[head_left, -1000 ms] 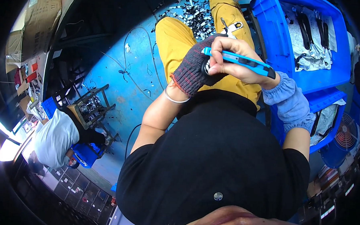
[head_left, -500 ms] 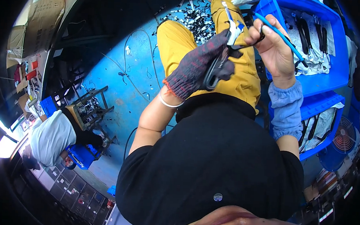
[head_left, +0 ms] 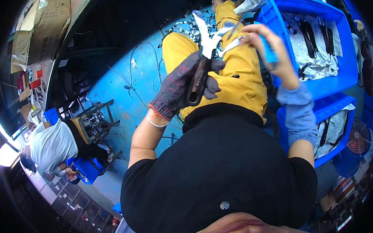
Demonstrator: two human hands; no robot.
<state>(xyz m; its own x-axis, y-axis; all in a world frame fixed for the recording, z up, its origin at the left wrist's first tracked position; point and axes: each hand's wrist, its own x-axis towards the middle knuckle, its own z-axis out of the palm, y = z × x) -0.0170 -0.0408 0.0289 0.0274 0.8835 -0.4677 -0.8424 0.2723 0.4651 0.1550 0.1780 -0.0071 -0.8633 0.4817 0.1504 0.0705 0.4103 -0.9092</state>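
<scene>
My left hand (head_left: 188, 81), in a dark knitted glove, is closed round the black handle of a hand tool (head_left: 199, 80). Its handle end has a hole, and its shiny pale head forks into two arms pointing away from me. My bare right hand (head_left: 276, 54), partly smeared by motion, is to the right of that head. A slim blue pen-like tool (head_left: 267, 48) shows blurred in its grip. By its fingertips, a pale strip-like piece (head_left: 232, 45) lies over my yellow trouser leg; whether the fingers touch it I cannot tell.
At the right, a blue bin (head_left: 346, 82) holds black-handled tools on pale sheeting; a second bin (head_left: 311, 115) sits nearer, beside a fan (head_left: 357, 138). Black and white scraps (head_left: 190, 29) litter the floor ahead. Another person (head_left: 54, 146) sits at left near a metal-framed stool (head_left: 95, 123).
The tool in my left hand has turned upright, bringing its pale forked head into view. My right hand has turned, and the blue tool shows less than before.
</scene>
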